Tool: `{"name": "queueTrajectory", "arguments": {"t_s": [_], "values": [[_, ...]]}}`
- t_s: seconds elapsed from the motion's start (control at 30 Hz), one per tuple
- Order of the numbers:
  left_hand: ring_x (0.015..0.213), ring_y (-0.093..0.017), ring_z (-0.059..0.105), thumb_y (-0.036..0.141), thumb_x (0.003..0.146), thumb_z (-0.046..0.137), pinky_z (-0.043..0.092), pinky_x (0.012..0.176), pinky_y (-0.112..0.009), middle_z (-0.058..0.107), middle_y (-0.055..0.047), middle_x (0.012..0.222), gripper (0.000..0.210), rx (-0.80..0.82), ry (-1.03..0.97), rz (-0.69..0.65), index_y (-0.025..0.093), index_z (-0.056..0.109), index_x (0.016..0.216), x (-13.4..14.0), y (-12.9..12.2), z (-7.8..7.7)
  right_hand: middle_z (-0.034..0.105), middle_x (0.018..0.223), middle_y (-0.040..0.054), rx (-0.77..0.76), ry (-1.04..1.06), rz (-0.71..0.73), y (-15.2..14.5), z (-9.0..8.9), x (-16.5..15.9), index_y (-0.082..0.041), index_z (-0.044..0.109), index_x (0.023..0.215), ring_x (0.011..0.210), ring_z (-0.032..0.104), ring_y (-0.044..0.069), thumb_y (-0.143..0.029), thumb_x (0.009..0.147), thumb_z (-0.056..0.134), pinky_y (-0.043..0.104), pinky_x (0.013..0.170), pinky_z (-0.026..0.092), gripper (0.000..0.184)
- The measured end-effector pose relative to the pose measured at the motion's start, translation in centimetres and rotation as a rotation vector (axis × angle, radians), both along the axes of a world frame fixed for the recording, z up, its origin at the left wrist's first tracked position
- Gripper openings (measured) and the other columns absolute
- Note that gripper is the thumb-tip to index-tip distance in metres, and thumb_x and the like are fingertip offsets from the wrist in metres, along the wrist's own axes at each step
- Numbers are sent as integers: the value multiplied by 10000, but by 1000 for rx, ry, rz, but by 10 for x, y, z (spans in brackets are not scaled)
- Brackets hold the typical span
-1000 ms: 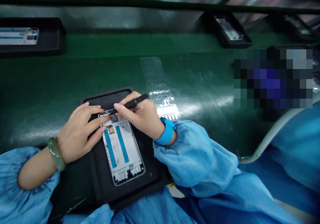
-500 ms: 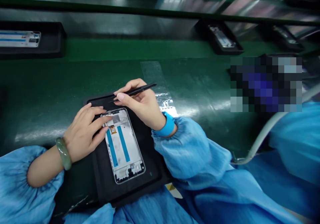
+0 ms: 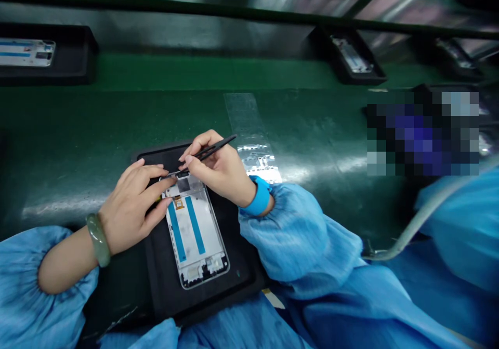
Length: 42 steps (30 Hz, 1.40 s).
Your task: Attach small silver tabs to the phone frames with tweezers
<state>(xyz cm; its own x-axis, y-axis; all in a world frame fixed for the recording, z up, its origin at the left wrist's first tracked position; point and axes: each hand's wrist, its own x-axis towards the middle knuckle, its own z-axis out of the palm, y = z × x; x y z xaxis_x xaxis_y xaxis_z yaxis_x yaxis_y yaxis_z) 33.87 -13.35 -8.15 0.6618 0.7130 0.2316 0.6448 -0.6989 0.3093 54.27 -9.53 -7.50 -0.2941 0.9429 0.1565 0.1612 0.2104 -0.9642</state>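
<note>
A phone mid-frame (image 3: 196, 235) with two blue adhesive strips and a small orange flex connector (image 3: 179, 204) lies face-up on a black tray (image 3: 163, 292). My left hand (image 3: 136, 198), a green bangle at its wrist, holds the frame's upper left corner; thumb and index finger press on it, other fingertips reach its top edge. My right hand (image 3: 218, 164), wearing a blue wrist strap (image 3: 260, 196), grips black tweezers (image 3: 214, 147) between thumb and fingers. Their tip points down at the frame's top edge, partly hidden by my fingers.
Clear plastic strips (image 3: 244, 118) lie on the green bench beyond my right hand. Black trays with phone frames stand at the far left (image 3: 78, 68) and far right (image 3: 374, 74). A pale hose (image 3: 417, 219) curves at right, beside another person's blue sleeve (image 3: 463, 224).
My right hand has lowered the tweezers onto the frame's top edge, tilting them more steeply. My left hand stays at the corner. The view has shifted slightly.
</note>
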Motion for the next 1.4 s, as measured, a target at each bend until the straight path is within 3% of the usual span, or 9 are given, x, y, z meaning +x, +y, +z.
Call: {"name": "queueTrajectory", "arguments": {"t_s": [0.57, 0.8, 0.97, 1.2, 1.4], "values": [[1175, -244, 476, 235, 846, 503, 285, 1076, -530, 533, -97, 1171, 369, -13, -19, 10, 201, 498, 1214, -1, 1, -1, 563, 785, -14, 147, -126, 10, -1, 3, -3, -182, 491, 831, 678, 578, 82, -217, 796, 526, 202, 607, 480, 60], [1157, -240, 487, 230, 841, 511, 282, 1084, -515, 542, -108, 1144, 345, -1, -18, 9, 166, 524, 1180, 0, 0, -1, 561, 768, -21, 285, -169, -7, -5, 5, -4, -187, 503, 795, 676, 572, 76, -155, 778, 530, 192, 611, 466, 45], [1171, -252, 483, 235, 839, 507, 285, 1078, -529, 543, -101, 1165, 356, -10, -33, 11, 192, 522, 1192, 0, 0, -1, 580, 793, -12, 192, -134, -2, -3, 4, -3, -188, 486, 827, 675, 586, 82, -202, 796, 532, 199, 606, 481, 57], [1151, -233, 485, 240, 851, 497, 300, 1075, -511, 540, -104, 1149, 330, 15, -8, 6, 170, 515, 1172, 1, 1, 1, 567, 755, -21, 257, -197, 1, -4, 6, -4, -193, 505, 792, 659, 574, 80, -188, 788, 528, 198, 598, 465, 23], [1148, -226, 483, 234, 858, 496, 294, 1083, -496, 534, -108, 1149, 323, 21, 1, 3, 151, 523, 1169, 1, 0, 3, 581, 790, -5, 162, -121, 13, -3, 4, -4, -183, 493, 830, 680, 590, 90, -227, 797, 535, 214, 610, 481, 69]]}}
